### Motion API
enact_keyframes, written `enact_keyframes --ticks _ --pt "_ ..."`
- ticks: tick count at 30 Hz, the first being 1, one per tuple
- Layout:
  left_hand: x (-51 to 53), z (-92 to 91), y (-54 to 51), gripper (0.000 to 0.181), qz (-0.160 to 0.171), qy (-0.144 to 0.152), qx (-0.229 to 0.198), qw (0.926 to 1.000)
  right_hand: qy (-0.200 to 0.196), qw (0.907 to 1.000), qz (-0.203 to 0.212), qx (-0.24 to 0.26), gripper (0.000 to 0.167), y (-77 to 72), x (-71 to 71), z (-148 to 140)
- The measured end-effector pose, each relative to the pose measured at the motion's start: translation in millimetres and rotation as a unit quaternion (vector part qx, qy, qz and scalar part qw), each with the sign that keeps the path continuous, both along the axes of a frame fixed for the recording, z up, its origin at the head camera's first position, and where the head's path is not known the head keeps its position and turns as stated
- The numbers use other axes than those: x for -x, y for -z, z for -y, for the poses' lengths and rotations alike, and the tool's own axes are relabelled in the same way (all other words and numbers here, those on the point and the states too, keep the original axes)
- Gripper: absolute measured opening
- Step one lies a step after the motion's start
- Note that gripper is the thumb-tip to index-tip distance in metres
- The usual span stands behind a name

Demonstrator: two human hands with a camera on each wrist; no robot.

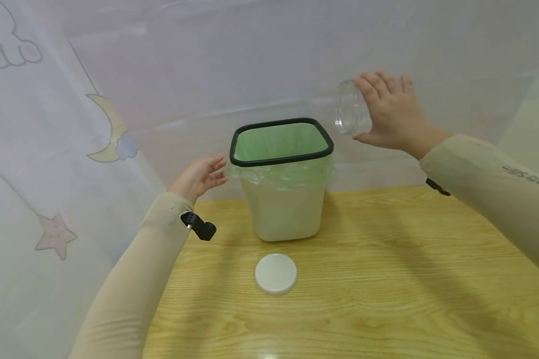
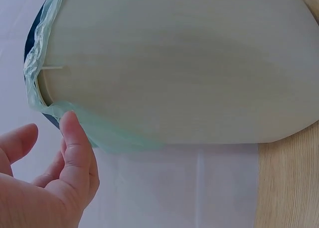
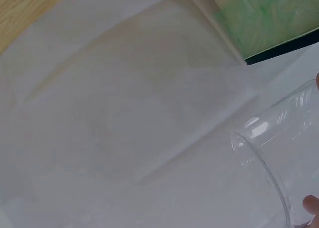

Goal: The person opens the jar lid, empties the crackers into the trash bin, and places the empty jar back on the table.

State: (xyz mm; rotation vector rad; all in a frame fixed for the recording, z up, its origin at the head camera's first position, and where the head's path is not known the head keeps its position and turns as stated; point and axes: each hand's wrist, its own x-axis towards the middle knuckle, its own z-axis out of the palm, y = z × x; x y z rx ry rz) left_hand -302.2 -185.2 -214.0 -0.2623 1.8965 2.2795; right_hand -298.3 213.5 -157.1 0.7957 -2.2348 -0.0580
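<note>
A pale trash bin (image 1: 287,212) stands upright on the table, lined with a green plastic bag (image 1: 280,142) that a black rim ring (image 1: 282,160) clamps. My right hand (image 1: 393,112) grips a clear jar (image 1: 349,109) above and to the right of the bin. The jar lies tipped on its side, its mouth towards the bin; I see no contents in it. Beside the bin's left rim is my left hand (image 1: 201,175), fingers loosely bent and holding nothing; whether a fingertip touches the bag (image 2: 107,128), I cannot tell. A round white lid (image 1: 276,273) lies in front of the bin.
The wood-grain table (image 1: 364,299) runs up to a pale sheet (image 1: 233,60) hanging behind and at the left, printed with a moon (image 1: 108,129) and a star (image 1: 56,235). A black camera mount (image 1: 198,226) juts from the left wrist.
</note>
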Motion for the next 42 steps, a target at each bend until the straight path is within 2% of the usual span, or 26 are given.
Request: enact_keyframes --ticks 4,11,21,28,42 --pt "-3.4 0.0 -0.4 0.049 -0.003 0.001 0.004 1.0 0.0 0.9998 0.005 0.018 0.108 1.2 -2.5 -1.1" --pt "-9.8 1.8 1.0 0.054 -0.019 0.002 0.031 0.9993 -0.009 0.9983 0.002 0.057 0.108 6.0 -5.1 -5.8" --pt "-17.5 5.4 2.4 0.054 -0.031 0.005 0.03 0.9991 -0.049 0.993 -0.022 0.105 0.102 13.8 -5.8 -11.2" --pt "-22.8 7.7 5.3 0.054 -0.029 0.005 0.023 0.9993 -0.041 0.9913 -0.012 0.125 0.103 18.3 -8.4 -13.2" --pt "-25.7 13.3 9.7 0.052 -0.039 0.006 0.019 0.9991 -0.02 0.9836 0.022 0.178 0.107 24.9 -15.3 -16.9"
